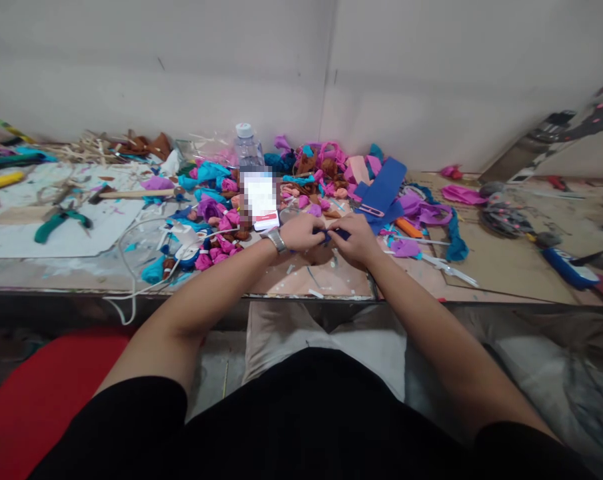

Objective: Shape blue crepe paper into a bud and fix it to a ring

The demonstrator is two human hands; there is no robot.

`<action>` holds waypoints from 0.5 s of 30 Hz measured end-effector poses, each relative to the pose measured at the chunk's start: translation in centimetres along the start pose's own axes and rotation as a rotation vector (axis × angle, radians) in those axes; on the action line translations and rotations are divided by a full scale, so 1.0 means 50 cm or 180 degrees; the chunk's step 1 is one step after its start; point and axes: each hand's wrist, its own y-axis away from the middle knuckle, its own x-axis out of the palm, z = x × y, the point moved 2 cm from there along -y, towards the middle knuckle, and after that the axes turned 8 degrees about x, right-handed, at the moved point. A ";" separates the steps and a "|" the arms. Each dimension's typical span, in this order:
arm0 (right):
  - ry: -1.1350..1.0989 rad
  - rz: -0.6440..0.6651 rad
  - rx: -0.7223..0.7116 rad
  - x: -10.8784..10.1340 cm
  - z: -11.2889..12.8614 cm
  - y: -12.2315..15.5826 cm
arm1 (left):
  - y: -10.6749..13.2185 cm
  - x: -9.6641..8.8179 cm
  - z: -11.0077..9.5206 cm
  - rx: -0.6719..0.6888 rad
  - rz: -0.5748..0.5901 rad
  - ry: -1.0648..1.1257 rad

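My left hand (300, 231), with a watch on its wrist, has its fingers pinched together over the table's front part. Facing it, my right hand (357, 238) is closed in the same way, fingertips almost meeting. Between them is a small dark blue piece (326, 235) that looks like crepe paper, mostly hidden by the fingers. A wide dark blue paper strip (387, 183) lies behind my right hand. Small wrapped pink bundles (226, 223) and blue ones are heaped left of my left hand. A lit phone (264, 200) leans behind that hand.
A clear bottle (250, 150) stands near the wall. White-handled scissors (451, 268) and an orange cutter (410, 228) lie to the right. On the left are a hammer (136, 194), green pliers (56, 225) and a white cable (132, 280) hanging over the table edge.
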 end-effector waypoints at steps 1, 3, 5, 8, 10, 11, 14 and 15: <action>0.0001 0.0008 0.0004 0.000 0.000 0.000 | 0.000 0.001 0.001 0.0002 0.0016 0.0054; -0.0014 0.0009 -0.0012 -0.001 0.002 -0.001 | 0.000 0.004 0.003 -0.0019 0.0036 0.0148; -0.0035 -0.0007 -0.0038 -0.002 0.003 -0.002 | 0.000 0.005 0.006 -0.0075 0.0046 0.0233; -0.0063 -0.0053 -0.0024 -0.004 0.004 -0.002 | -0.001 0.007 0.012 -0.0174 0.0055 0.0455; -0.0092 -0.0076 -0.0030 -0.005 0.004 -0.003 | -0.002 0.010 0.016 -0.0262 0.0093 0.0692; -0.0106 -0.0086 -0.0042 -0.005 0.005 -0.003 | -0.002 0.012 0.019 -0.0327 0.0129 0.0827; -0.0144 -0.0102 -0.0070 -0.006 0.005 -0.003 | -0.003 0.017 0.024 -0.0535 0.0229 0.1206; -0.0159 -0.0106 -0.0076 -0.006 0.006 -0.003 | -0.003 0.018 0.024 -0.0582 0.0246 0.1306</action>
